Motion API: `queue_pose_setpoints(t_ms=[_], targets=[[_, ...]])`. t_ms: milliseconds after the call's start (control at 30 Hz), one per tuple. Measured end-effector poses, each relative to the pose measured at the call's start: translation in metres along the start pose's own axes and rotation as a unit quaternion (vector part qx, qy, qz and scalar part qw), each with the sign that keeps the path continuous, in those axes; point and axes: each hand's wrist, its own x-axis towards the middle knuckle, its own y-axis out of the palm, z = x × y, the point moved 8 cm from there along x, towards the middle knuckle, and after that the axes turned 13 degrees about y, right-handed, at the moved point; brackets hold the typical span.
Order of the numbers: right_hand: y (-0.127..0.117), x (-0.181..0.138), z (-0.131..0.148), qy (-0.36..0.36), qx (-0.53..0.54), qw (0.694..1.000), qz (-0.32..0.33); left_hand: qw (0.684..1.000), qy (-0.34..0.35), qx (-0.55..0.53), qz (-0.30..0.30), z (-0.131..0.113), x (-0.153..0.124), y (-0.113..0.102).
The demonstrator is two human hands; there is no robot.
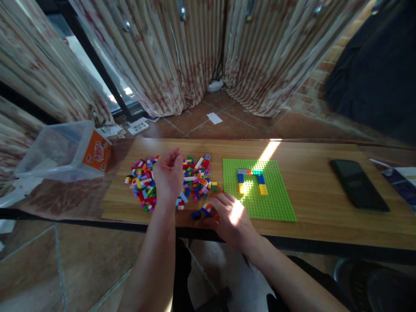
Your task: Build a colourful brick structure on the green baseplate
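Note:
My left hand [169, 173] hovers over a spread pile of colourful toy building bricks [143, 184], its fingers curled in towards the thumb. Whatever those fingertips hold, if anything, I cannot make out. Near the table's front edge, my right hand [232, 216] has thumb and fingers apart, beside a small group of blue, red and white bricks [207, 209]. One dark blue brick [195, 215] lies just left of that group. On the green baseplate [282, 203] to the right stands a three-sided brick outline [241, 178] in grey, orange, teal, blue and yellow.
The bricks and baseplate share a long wooden table [312, 173]. A black phone or tablet [359, 185] lies at its right. Left of the table sits a clear plastic bin [61, 149] with an orange label. Striped curtains [195, 56] hang behind, and a dark stool [367, 281] stands lower right.

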Motion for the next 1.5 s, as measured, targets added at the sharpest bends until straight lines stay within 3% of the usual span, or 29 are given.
queue_pose_setpoints(t_ms=[133,233,367,533,600,867,1100,1500], targets=[[0.006,0.009,-0.008,0.036,0.019,0.999,0.002,1.0,-0.02,-0.004,-0.018,0.005,0.004,-0.013],[0.005,0.017,-0.011,0.065,0.017,0.997,-0.03,0.999,-0.023,-0.004,-0.027,0.007,0.006,-0.021],[-0.001,0.017,0.004,0.035,0.04,0.995,-0.085,0.998,-0.038,0.009,-0.044,0.013,0.008,-0.034],[0.019,0.004,0.03,-0.064,0.027,0.998,0.0,0.996,-0.046,0.003,-0.07,0.016,0.013,-0.053],[0.026,0.004,0.03,-0.072,0.005,0.997,0.011,0.996,-0.056,0.007,-0.074,0.018,0.014,-0.061],[0.021,0.028,0.016,0.017,-0.013,0.996,-0.091,0.99,-0.103,0.055,-0.075,0.031,0.019,-0.086],[0.032,0.032,0.049,-0.04,0.032,0.996,-0.073,0.989,-0.114,0.056,-0.071,0.031,0.02,-0.089],[0.069,0.056,0.092,-0.101,-0.047,0.994,0.016,0.99,-0.138,0.024,-0.026,0.036,0.019,-0.086]])
